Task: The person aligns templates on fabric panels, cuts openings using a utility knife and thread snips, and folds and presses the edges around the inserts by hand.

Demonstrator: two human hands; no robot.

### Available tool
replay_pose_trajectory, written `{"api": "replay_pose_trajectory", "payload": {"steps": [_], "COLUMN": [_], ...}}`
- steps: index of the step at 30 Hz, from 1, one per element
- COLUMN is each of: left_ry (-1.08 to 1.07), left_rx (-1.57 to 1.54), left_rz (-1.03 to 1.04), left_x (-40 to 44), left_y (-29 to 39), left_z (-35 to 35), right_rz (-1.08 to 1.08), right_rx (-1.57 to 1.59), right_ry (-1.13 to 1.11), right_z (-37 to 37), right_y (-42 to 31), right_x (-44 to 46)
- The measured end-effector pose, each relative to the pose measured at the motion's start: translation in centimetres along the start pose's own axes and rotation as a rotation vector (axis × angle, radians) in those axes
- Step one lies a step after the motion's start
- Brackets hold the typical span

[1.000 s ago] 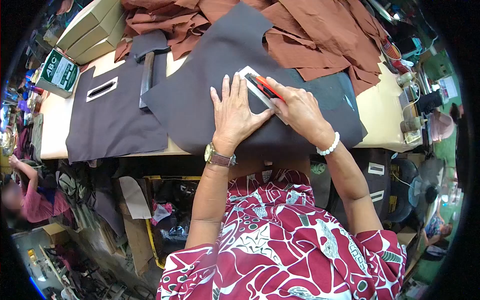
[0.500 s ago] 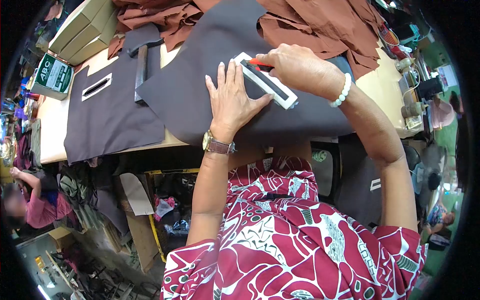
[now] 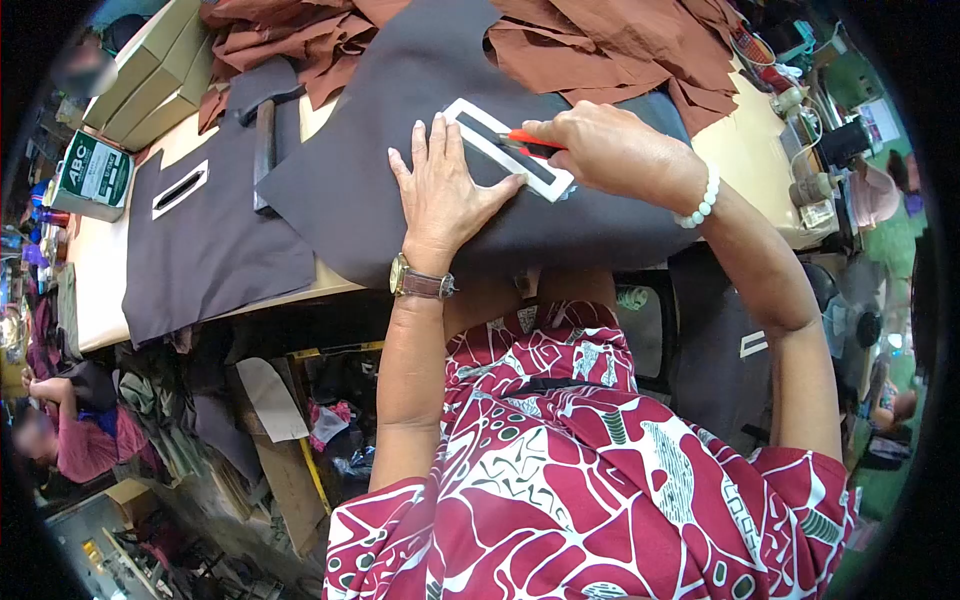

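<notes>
A dark grey fabric piece (image 3: 390, 110) lies on the table, with a white rectangular frame (image 3: 557, 188) on it around a long dark slot. My left hand (image 3: 440, 185) presses flat on the fabric at the frame's left side, fingers stretched and thumb spread toward its lower edge. My right hand (image 3: 625, 150) is closed around a red-and-black-handled cutting tool (image 3: 530, 140). The tool's tip is over the slot in the frame. Whether it is a knife or small scissors I cannot make out.
A hammer (image 3: 264, 155) rests on another dark fabric piece (image 3: 215, 255) that has a white-edged slot (image 3: 182, 190). Brown fabric (image 3: 610, 45) is heaped at the back. A green-and-white box (image 3: 93, 175) stands left. Another person (image 3: 95, 430) sits at far left.
The tool tip has moved from near the frame's upper end down along the slot, toward its lower right. My left hand still lies flat beside the frame. The view has shifted slightly.
</notes>
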State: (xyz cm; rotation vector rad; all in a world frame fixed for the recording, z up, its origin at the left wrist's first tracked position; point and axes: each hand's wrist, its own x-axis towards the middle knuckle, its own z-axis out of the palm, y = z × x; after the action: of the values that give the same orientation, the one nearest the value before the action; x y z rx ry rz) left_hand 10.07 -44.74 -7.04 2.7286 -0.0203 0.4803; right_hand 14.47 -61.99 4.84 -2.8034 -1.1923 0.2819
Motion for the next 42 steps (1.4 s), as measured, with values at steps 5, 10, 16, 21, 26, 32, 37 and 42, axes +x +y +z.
{"api": "replay_pose_trajectory", "payload": {"steps": [5, 10, 16, 21, 26, 32, 37, 42], "left_ry": [-0.018, -0.036, -0.033, -0.052, -0.062, -0.074, 0.01, 0.241], "left_rx": [-0.001, 0.018, 0.024, 0.01, 0.024, 0.045, -0.097, -0.048], "left_rz": [-0.011, -0.019, -0.018, -0.025, -0.03, -0.012, -0.009, -0.139], "left_x": [0.1, 0.1, 0.1, 0.1, 0.1, 0.2, 0.3, 1.4], "left_y": [0.1, 0.1, 0.0, 0.1, -0.1, -0.3, -0.6, -5.7], "left_z": [0.0, 0.0, 0.2, -0.2, 0.0, 0.1, -0.7, -2.0], "right_rz": [-0.019, 0.051, 0.083, 0.093, 0.071, 0.298, 0.357, 0.496], "right_rx": [-0.029, -0.046, -0.167, -0.06, 0.134, 0.654, 1.083, 0.48], "right_ry": [0.027, -0.023, -0.062, -0.006, 0.242, 0.064, 0.369, 0.55], "right_z": [0.4, -0.4, 0.6, 1.5, 5.4, 5.0, 4.6, 5.4], "right_y": [0.2, -0.8, -0.8, -0.3, 1.4, 2.0, 5.3, 13.1], "right_x": [-1.7, -3.7, -6.2, -6.9, -8.5, -10.0, -11.1, -7.1]}}
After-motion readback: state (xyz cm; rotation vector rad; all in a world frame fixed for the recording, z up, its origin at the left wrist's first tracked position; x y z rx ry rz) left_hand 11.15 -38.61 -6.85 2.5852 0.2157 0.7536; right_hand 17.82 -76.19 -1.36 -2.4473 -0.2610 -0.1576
